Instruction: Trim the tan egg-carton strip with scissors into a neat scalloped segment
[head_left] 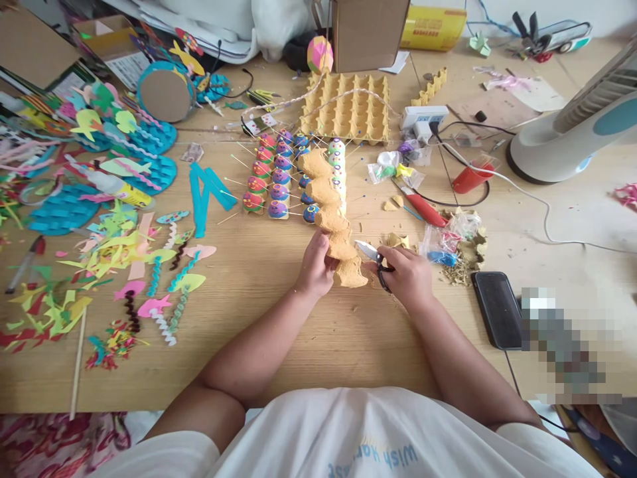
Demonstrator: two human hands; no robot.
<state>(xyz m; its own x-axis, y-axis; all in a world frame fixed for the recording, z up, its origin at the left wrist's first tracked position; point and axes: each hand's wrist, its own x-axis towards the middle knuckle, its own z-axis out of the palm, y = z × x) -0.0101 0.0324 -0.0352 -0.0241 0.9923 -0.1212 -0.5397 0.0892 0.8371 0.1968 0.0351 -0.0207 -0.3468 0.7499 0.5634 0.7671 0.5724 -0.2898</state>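
My left hand point(317, 265) grips a strip of tan egg carton point(331, 216) near its lower end, holding it up over the table. In my right hand point(409, 273) is a pair of scissors point(369, 252), its blades pointing at the strip's right edge. Whether the blades touch the carton I cannot tell. Behind the strip stand rows of painted carton cups: red ones point(259, 169), purple ones point(279, 176), blue ones point(311, 212) partly hidden, and pale green ones point(337, 156). Thin sticks with coloured tips poke out from their sides.
A whole egg tray point(346, 106) lies at the back. To the right are a red-handled knife point(425, 207), carton scraps point(398, 240), a phone point(497, 310), a power strip point(423, 118) and a white appliance point(552, 146). Paper fish and cuttings point(124, 245) cover the left side.
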